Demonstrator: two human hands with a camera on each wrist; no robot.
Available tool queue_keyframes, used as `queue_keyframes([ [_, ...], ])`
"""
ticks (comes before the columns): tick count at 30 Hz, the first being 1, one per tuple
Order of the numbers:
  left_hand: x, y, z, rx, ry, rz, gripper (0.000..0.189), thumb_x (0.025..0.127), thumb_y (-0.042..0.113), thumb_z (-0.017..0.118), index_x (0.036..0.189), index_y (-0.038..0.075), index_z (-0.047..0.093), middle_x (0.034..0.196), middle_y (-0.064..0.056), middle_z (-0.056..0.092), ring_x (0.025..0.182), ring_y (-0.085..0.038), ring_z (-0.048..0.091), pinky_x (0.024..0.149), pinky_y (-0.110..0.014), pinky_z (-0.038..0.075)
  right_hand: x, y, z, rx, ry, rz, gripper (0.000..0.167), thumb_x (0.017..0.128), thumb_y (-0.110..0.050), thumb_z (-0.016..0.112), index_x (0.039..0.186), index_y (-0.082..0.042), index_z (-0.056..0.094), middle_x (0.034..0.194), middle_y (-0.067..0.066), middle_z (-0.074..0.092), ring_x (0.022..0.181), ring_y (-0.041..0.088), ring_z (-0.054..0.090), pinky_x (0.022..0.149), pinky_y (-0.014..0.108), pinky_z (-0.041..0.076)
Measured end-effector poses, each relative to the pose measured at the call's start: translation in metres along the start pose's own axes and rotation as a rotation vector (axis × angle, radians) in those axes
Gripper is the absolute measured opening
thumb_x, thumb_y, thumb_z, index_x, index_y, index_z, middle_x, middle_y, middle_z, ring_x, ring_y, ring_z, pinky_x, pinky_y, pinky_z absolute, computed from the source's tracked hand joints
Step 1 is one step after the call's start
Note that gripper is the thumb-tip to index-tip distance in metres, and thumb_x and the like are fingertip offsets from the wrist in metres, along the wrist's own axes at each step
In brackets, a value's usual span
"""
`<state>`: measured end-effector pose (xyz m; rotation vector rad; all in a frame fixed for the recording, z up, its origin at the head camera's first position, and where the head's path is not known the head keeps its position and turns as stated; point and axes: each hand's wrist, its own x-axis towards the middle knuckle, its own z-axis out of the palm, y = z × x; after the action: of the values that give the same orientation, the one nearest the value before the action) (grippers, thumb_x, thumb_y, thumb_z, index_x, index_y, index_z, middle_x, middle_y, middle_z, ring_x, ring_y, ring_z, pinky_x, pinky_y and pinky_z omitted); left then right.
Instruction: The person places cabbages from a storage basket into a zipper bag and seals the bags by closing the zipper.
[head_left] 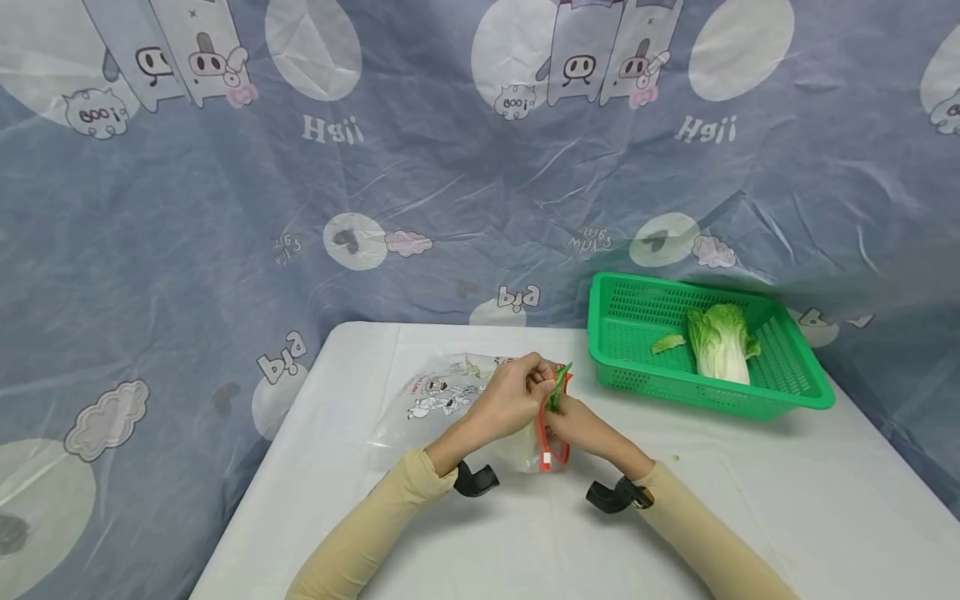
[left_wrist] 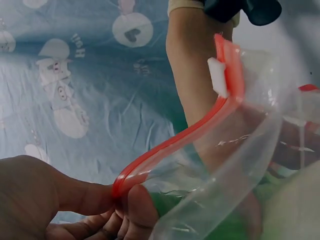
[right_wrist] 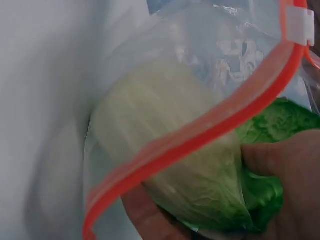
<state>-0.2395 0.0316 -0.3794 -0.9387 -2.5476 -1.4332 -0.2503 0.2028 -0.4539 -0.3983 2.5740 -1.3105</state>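
The red zip edge [left_wrist: 167,144] of a clear bag [head_left: 442,396] is pinched btwn thumb & fingers of the L hand [head_left: 512,396], w/ a cabbage [right_wrist: 202,172] gripped by the R hand [head_left: 579,427] at the bag's mouth, pale end inside. Both hands are held close tog. above the white table [head_left: 600,550]. A 2nd cabbage [head_left: 722,343] & loose leaf bit [head_left: 667,342] are held in the green basket [head_left: 705,397], far R.

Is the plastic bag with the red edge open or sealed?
The bag is open: its red edges stand apart, and the right hand holds cabbage partly inside it.
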Motion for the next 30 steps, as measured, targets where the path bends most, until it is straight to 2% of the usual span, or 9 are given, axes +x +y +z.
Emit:
queue_keyframes([
  [4, -0.002, 0.004, -0.002, 0.024, -0.020, 0.031, 0.006, 0.093, 0.007, 0.056, 0.088, 0.009, 0.060, 0.072, 0.003, 0.058, 0.061, -0.006, 0.051, 0.068, -0.020, 0.043, 0.000, -0.013, 0.005, -0.105, 0.080, 0.059, 0.035, 0.097, -0.034, 0.050, 0.105, -0.002, 0.063, 0.080, 0.005, 0.069, 0.067, 0.014, 0.066, 0.058, 0.029, 0.052],
  [7, -0.002, 0.004, -0.003, 0.004, -0.031, 0.024, 0.006, 0.093, 0.005, 0.056, 0.089, 0.007, 0.060, 0.072, 0.002, 0.058, 0.060, -0.005, 0.051, 0.058, -0.018, 0.044, 0.002, -0.017, 0.009, -0.138, 0.102, 0.102, 0.028, 0.093, -0.030, 0.053, 0.083, -0.006, 0.063, 0.067, 0.002, 0.064, 0.059, 0.012, 0.061, 0.053, 0.026, 0.048],
  [9, -0.003, 0.004, -0.004, -0.006, -0.039, 0.015, 0.005, 0.093, 0.006, 0.056, 0.090, 0.007, 0.061, 0.073, 0.001, 0.059, 0.059, -0.005, 0.051, 0.055, -0.018, 0.043, 0.002, -0.018, 0.009, -0.154, 0.100, 0.114, 0.028, 0.092, -0.028, 0.053, 0.076, -0.006, 0.062, 0.062, 0.001, 0.062, 0.055, 0.012, 0.060, 0.051, 0.026, 0.047],
  [13, -0.003, 0.004, -0.008, -0.005, -0.010, -0.008, 0.004, 0.093, 0.008, 0.057, 0.090, 0.009, 0.060, 0.075, 0.001, 0.059, 0.063, -0.005, 0.052, 0.059, -0.018, 0.045, -0.003, -0.024, 0.001, -0.085, 0.059, 0.123, 0.029, 0.095, -0.029, 0.053, 0.088, -0.003, 0.064, 0.069, 0.006, 0.068, 0.060, 0.017, 0.068, 0.056, 0.031, 0.055],
  [17, -0.002, 0.005, -0.016, -0.005, 0.068, -0.037, 0.005, 0.095, 0.011, 0.058, 0.090, 0.010, 0.059, 0.078, 0.001, 0.059, 0.067, -0.007, 0.055, 0.063, -0.021, 0.047, -0.016, -0.037, -0.019, 0.008, -0.009, 0.126, 0.042, 0.094, -0.033, 0.060, 0.103, 0.009, 0.061, 0.080, 0.016, 0.072, 0.072, 0.027, 0.073, 0.067, 0.037, 0.059],
  [20, -0.001, 0.005, -0.021, -0.005, 0.100, -0.050, 0.005, 0.095, 0.013, 0.058, 0.090, 0.011, 0.060, 0.079, 0.001, 0.060, 0.067, -0.008, 0.057, 0.063, -0.022, 0.047, -0.026, -0.046, -0.036, 0.031, -0.027, 0.119, 0.050, 0.092, -0.034, 0.065, 0.109, 0.014, 0.060, 0.081, 0.018, 0.072, 0.075, 0.030, 0.073, 0.067, 0.037, 0.060],
  [25, -0.001, 0.004, -0.024, -0.013, 0.096, -0.060, 0.005, 0.095, 0.013, 0.058, 0.091, 0.011, 0.061, 0.079, 0.001, 0.061, 0.068, -0.008, 0.058, 0.062, -0.022, 0.048, -0.033, -0.046, -0.056, -0.034, 0.112, 0.084, 0.026, 0.092, -0.019, 0.065, 0.102, 0.005, 0.063, 0.080, 0.016, 0.069, 0.065, 0.025, 0.071, 0.058, 0.033, 0.059],
  [28, -0.002, 0.004, -0.024, -0.019, 0.078, -0.067, 0.005, 0.095, 0.013, 0.058, 0.091, 0.012, 0.060, 0.079, 0.001, 0.061, 0.068, -0.008, 0.058, 0.063, -0.022, 0.048, -0.029, -0.040, -0.060, -0.100, 0.212, 0.061, 0.025, 0.092, -0.017, 0.065, 0.107, 0.001, 0.058, 0.088, 0.018, 0.067, 0.060, 0.021, 0.070, 0.055, 0.031, 0.058],
  [30, -0.002, 0.005, -0.024, -0.018, 0.065, -0.067, 0.005, 0.095, 0.012, 0.057, 0.091, 0.012, 0.060, 0.079, 0.001, 0.061, 0.067, -0.008, 0.058, 0.062, -0.022, 0.049, -0.023, -0.034, -0.059, -0.111, 0.226, 0.037, 0.029, 0.093, -0.018, 0.065, 0.114, 0.000, 0.057, 0.097, 0.021, 0.067, 0.061, 0.020, 0.070, 0.055, 0.031, 0.058],
])
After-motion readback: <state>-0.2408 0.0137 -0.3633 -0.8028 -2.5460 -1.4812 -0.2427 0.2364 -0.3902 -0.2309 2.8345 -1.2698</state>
